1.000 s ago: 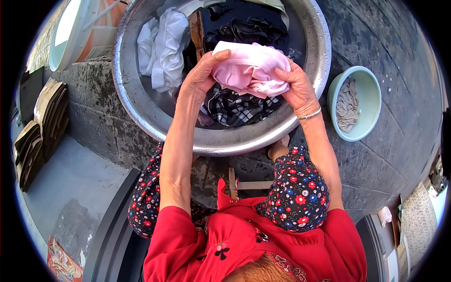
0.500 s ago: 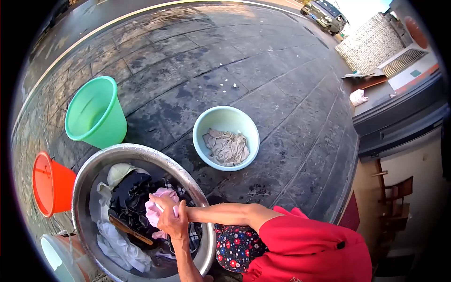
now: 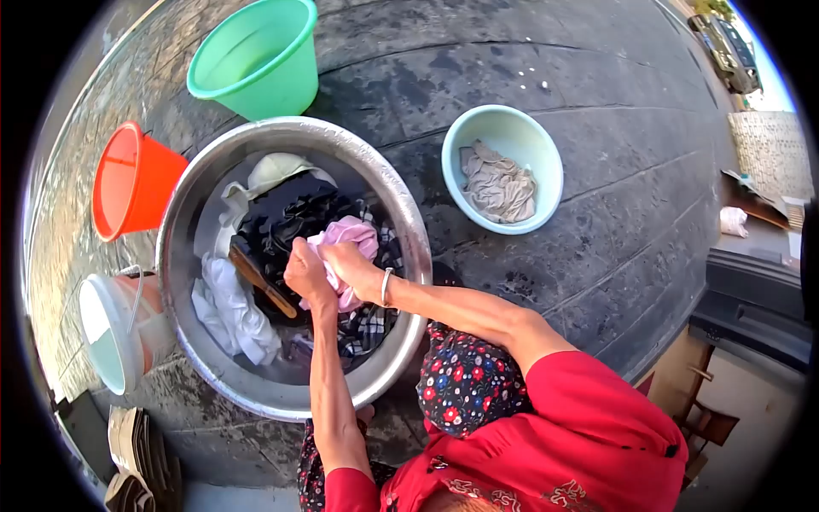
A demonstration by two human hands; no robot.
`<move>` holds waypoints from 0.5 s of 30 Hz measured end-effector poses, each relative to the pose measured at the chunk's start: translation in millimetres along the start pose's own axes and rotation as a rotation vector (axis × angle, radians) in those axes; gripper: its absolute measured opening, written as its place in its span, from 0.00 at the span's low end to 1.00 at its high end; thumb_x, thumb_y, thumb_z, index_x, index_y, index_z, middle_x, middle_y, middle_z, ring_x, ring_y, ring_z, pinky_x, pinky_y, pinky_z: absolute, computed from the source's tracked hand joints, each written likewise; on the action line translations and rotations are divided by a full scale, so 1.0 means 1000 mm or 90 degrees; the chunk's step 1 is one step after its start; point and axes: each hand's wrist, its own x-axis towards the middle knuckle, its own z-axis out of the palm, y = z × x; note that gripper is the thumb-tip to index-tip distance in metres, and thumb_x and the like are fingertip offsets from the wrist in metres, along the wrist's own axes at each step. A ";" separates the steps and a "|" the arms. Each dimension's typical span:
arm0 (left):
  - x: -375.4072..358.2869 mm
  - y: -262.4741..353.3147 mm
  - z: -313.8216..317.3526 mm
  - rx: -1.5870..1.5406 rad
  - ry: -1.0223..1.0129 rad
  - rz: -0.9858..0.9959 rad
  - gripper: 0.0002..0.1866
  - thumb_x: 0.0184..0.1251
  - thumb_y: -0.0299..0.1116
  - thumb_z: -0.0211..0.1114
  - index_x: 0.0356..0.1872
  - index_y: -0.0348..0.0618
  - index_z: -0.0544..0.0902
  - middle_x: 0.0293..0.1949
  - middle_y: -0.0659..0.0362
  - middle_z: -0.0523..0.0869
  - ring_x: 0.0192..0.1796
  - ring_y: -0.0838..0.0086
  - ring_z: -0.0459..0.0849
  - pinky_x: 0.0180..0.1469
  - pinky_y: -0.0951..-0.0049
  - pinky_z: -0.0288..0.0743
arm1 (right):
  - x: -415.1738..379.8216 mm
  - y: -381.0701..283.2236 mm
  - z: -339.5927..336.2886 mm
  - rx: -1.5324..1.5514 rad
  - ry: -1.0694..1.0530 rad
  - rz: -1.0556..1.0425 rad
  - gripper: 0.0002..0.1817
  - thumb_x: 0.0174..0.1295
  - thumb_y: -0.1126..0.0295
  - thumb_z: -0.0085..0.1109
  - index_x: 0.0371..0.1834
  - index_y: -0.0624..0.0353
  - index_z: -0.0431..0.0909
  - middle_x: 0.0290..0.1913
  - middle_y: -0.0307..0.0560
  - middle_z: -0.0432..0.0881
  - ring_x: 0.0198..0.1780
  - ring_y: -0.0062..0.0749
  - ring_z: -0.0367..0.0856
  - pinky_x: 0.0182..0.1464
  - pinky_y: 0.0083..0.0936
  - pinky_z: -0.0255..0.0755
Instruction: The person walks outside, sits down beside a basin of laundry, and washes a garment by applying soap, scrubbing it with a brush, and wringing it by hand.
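Both my hands are over a wide metal basin (image 3: 409,222) holding dark water and laundry. My left hand (image 3: 309,273) is a closed fist on a pink cloth (image 3: 351,236). Close beside it, my right hand (image 3: 348,263) grips the same cloth, its fingers partly hidden; a bracelet (image 3: 386,288) is on that wrist. Beneath and around the cloth lie black fabric (image 3: 299,209) and a black-and-white checked cloth (image 3: 368,328). Left of my left hand rests a long wooden piece (image 3: 263,283). White garments (image 3: 235,311) lie at the basin's left, and a pale cloth (image 3: 281,171) at its far side.
A green bucket (image 3: 294,81) stands beyond the basin. An orange bucket (image 3: 158,192) and a white-rimmed bucket (image 3: 128,333) are on the left. The light-blue basin (image 3: 546,171) at right holds a greyish cloth (image 3: 499,183). Folded cardboard (image 3: 141,452) is at lower left.
The view has shifted, so the basin and buckets appear higher. My hands have gone from overlapping on the pink cloth to side by side, both still holding it.
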 end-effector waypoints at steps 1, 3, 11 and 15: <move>-0.018 0.026 -0.006 -0.029 0.002 0.019 0.19 0.68 0.40 0.47 0.21 0.37 0.74 0.17 0.44 0.73 0.18 0.63 0.75 0.21 0.62 0.61 | 0.012 -0.011 -0.012 0.303 -0.111 0.059 0.14 0.64 0.67 0.43 0.21 0.58 0.69 0.17 0.32 0.63 0.20 0.24 0.67 0.23 0.28 0.63; -0.036 0.037 0.011 -0.024 -0.006 0.120 0.18 0.69 0.41 0.48 0.28 0.37 0.76 0.21 0.48 0.76 0.21 0.65 0.77 0.25 0.66 0.66 | 0.008 -0.037 -0.021 -0.302 0.183 -0.167 0.14 0.65 0.66 0.41 0.22 0.55 0.68 0.17 0.31 0.61 0.21 0.24 0.66 0.24 0.25 0.62; 0.024 0.002 -0.010 -0.629 -0.107 -0.361 0.17 0.70 0.44 0.51 0.30 0.42 0.78 0.25 0.61 0.80 0.25 0.75 0.77 0.31 0.72 0.74 | -0.010 -0.084 0.031 -0.132 0.148 -0.044 0.20 0.64 0.51 0.54 0.28 0.58 0.76 0.23 0.37 0.78 0.21 0.28 0.76 0.24 0.26 0.72; 0.016 -0.053 -0.028 -0.927 -0.022 -0.453 0.18 0.62 0.48 0.64 0.37 0.42 0.78 0.35 0.62 0.81 0.39 0.73 0.79 0.46 0.68 0.74 | -0.025 -0.113 0.021 0.013 -0.012 -0.003 0.15 0.54 0.71 0.65 0.42 0.65 0.75 0.41 0.48 0.81 0.44 0.34 0.80 0.54 0.31 0.73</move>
